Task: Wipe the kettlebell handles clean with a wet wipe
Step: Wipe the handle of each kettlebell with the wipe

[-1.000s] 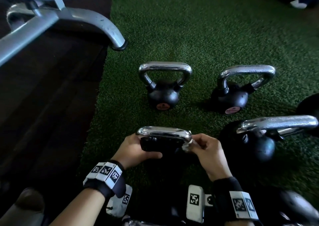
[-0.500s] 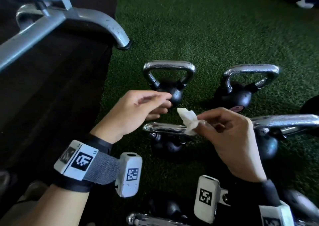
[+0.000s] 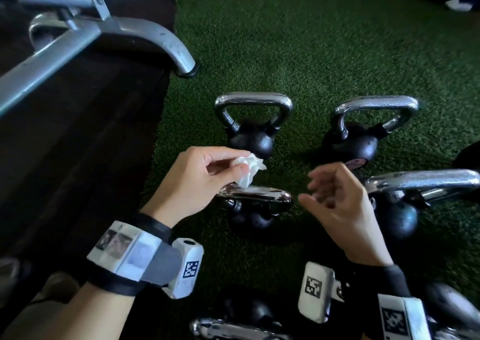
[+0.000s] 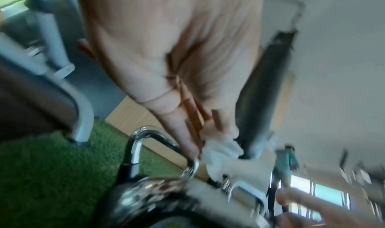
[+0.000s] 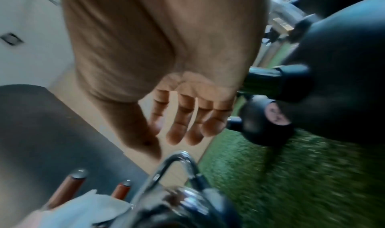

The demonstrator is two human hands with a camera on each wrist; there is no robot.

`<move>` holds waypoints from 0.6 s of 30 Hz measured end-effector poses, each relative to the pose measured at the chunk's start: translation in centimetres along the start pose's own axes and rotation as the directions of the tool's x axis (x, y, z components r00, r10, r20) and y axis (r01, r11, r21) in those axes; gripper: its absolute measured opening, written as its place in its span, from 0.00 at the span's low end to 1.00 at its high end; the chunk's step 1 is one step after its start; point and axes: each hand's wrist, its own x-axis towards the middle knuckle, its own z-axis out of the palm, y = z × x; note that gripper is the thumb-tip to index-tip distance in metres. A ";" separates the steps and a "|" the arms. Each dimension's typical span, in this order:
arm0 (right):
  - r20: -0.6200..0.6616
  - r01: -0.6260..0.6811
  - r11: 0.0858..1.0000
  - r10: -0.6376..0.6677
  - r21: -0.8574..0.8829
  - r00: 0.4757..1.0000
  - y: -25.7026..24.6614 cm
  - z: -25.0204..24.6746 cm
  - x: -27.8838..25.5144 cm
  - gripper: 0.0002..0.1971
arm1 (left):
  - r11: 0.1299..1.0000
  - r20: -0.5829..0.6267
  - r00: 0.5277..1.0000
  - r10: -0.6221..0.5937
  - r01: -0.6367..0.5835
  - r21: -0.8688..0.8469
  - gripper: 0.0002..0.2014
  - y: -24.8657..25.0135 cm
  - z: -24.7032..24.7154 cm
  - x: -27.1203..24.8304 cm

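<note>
A crumpled white wet wipe (image 3: 248, 169) is pinched in the fingertips of my left hand (image 3: 205, 176), just above the chrome handle of the nearest kettlebell (image 3: 255, 196); the left wrist view shows the wipe (image 4: 222, 150) at my fingertips too. My right hand (image 3: 335, 196) hovers to the right of that handle, fingers loose and spread, holding nothing; the right wrist view shows its empty fingers (image 5: 183, 116). Two black kettlebells with chrome handles (image 3: 253, 121) (image 3: 363, 129) stand behind on the turf. A larger one (image 3: 405, 196) stands at the right.
Green turf (image 3: 311, 40) covers the floor under the kettlebells. A grey metal machine leg (image 3: 155, 40) ends at the turf's left edge over dark flooring (image 3: 78, 144). Another chrome handle (image 3: 233, 329) lies at the bottom edge, and a dark round weight (image 3: 452, 311) sits at bottom right.
Both hands lifted off the nearest kettlebell's handle. The wipe has passed from my right hand to my left; the right hand is now empty and has drawn back to the right.
</note>
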 end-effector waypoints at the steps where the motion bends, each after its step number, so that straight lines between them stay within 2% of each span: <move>1: -0.008 -0.060 0.997 0.060 -0.042 0.998 2.0 0.0 -0.5 0.23 | 0.997 -0.040 0.998 0.050 -0.047 0.067 0.13 -0.3 0.2 -0.2; 3: 0.073 -0.148 0.972 0.163 -0.184 0.984 5.3 0.9 -1.3 0.28 | 0.976 -0.013 0.987 0.160 -0.156 0.153 0.14 -1.0 1.4 -0.8; 5: 0.167 -0.175 0.944 0.227 -0.278 0.959 6.9 2.4 -1.9 0.26 | 0.932 0.048 0.963 0.265 -0.269 0.242 0.15 -1.6 2.8 -1.3; 9: 0.096 -0.285 0.947 0.300 -0.147 0.949 7.8 4.8 -1.9 0.17 | 0.841 0.069 0.913 0.402 -0.398 0.367 0.15 -2.5 3.8 -2.1; 13: 0.012 -0.254 0.958 0.258 -0.134 0.966 8.2 5.2 -1.9 0.16 | 0.889 -0.093 0.921 0.378 -0.333 0.314 0.14 -4.1 2.1 -2.7; 18: 0.029 -0.211 0.972 0.214 -0.100 0.976 7.7 6.5 -1.9 0.21 | 0.832 -0.086 0.894 0.440 -0.369 0.414 0.13 -5.6 2.3 -3.5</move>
